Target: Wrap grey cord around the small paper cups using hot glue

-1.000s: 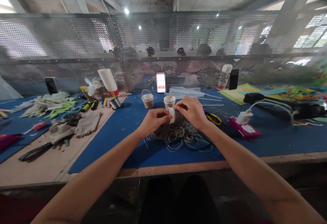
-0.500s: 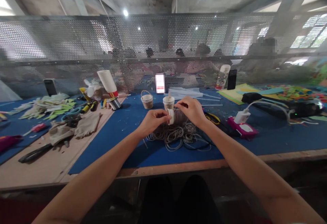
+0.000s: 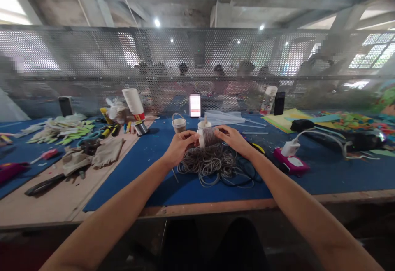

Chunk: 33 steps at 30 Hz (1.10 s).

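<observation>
Cup (image 3: 207, 138) between both hands

The cup, wrapped in grey cord, lies sideways above the loose cord pile (image 3: 212, 162) on the desk (image 3: 148, 172). The left hand (image 3: 182, 144) pinches its white rim; the right hand (image 3: 231, 137) grips its other end.

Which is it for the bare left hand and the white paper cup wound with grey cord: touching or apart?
Touching. The head view shows the left hand pinching the cord-wound cup at its white end, fingertips against it.
</observation>
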Available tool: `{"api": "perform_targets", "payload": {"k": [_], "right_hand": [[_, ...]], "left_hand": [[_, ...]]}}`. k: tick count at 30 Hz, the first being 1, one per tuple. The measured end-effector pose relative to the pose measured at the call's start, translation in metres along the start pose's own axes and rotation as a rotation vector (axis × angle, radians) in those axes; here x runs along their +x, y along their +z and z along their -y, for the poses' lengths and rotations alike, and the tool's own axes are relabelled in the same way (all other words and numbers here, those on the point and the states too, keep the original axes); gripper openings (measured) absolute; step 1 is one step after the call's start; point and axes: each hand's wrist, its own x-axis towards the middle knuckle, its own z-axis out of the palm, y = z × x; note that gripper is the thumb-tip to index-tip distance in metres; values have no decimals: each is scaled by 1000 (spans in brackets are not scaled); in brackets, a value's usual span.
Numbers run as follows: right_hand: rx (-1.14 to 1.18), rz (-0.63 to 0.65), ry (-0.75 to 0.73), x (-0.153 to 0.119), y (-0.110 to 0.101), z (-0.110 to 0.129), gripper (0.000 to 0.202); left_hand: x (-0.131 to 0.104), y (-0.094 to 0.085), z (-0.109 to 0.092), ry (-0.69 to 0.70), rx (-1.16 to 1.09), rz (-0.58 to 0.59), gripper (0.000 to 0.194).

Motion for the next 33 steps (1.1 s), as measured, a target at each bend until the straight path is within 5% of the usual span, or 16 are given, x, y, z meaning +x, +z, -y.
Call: {"api": "perform_targets", "payload": {"k": [8, 23, 33], "right_hand": [[126, -110, 97, -2, 6, 8, 45], [495, -166, 278, -3, 15, 6, 42], [421, -192, 286, -3, 16, 12, 46]], "left_hand": [[2, 2, -2, -17, -59, -135, 33], [-1, 0, 1, 126, 211, -134, 27], [-1, -1, 2, 143, 276, -150, 26]]}}
